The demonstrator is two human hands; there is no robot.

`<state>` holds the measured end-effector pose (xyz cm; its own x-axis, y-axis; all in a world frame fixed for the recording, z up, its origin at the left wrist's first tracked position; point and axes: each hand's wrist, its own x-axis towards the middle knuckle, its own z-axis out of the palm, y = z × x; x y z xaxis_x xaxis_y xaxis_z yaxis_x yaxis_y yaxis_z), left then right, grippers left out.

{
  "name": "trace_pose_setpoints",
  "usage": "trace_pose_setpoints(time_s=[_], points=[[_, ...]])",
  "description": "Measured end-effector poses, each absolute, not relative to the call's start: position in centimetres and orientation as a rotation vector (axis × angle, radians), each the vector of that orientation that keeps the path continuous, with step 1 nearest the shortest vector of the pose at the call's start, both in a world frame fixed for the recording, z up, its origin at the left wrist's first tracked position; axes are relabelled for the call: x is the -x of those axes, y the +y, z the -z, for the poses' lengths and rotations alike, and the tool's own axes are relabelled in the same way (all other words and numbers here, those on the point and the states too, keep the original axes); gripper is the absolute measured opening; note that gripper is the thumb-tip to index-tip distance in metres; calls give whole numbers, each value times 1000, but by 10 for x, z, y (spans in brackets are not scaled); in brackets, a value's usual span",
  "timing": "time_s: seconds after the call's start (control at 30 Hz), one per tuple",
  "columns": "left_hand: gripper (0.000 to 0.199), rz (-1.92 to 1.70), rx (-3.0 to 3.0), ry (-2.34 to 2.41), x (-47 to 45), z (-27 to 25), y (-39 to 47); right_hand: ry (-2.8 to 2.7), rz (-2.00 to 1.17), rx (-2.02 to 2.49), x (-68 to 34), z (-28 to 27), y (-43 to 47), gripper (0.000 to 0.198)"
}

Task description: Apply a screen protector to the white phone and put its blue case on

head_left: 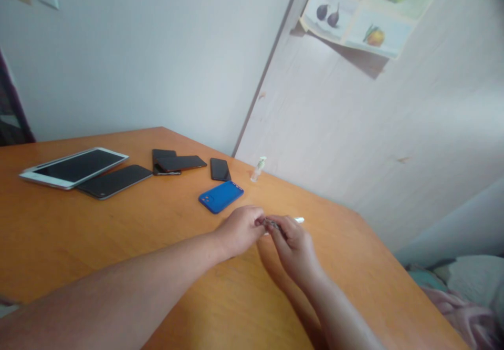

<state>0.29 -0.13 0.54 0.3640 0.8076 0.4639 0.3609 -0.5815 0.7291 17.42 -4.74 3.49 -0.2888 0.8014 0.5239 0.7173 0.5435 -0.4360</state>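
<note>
My left hand (244,229) and my right hand (293,237) meet above the middle of the table, fingertips pinched close together. Between them is a small, thin greyish thing (272,224), mostly covered by the fingers; its kind is unclear. Both hands are closed on it. A slim white object (299,220) shows just behind my right hand, partly hidden, and I cannot tell whether it lies on the table. Beyond my left hand, a blue phone case (221,197) rests on the wood.
The wooden table (177,266) meets the wall. A small clear pump bottle (258,170) stands at its far edge. A black phone (220,169), two overlapping dark phones (181,162), a white tablet (79,166) and a dark tablet (116,181) lie left. Bedding (468,297) is lower right.
</note>
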Motion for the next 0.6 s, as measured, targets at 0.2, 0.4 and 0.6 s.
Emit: trace_pose_setpoints(time_s=[0.2, 0.4, 0.6], points=[[11, -1122, -2095, 1008, -2, -5, 0, -1874, -27, 1415, -197, -34, -39, 24], [17, -1129, -2111, 1002, -3, -5, -1, -2099, -134, 1223, -174, -36, -52, 27], [10, -1118, -2077, 1004, -3, -7, -1, -1874, -5, 1458, -206, -35, -37, 27]])
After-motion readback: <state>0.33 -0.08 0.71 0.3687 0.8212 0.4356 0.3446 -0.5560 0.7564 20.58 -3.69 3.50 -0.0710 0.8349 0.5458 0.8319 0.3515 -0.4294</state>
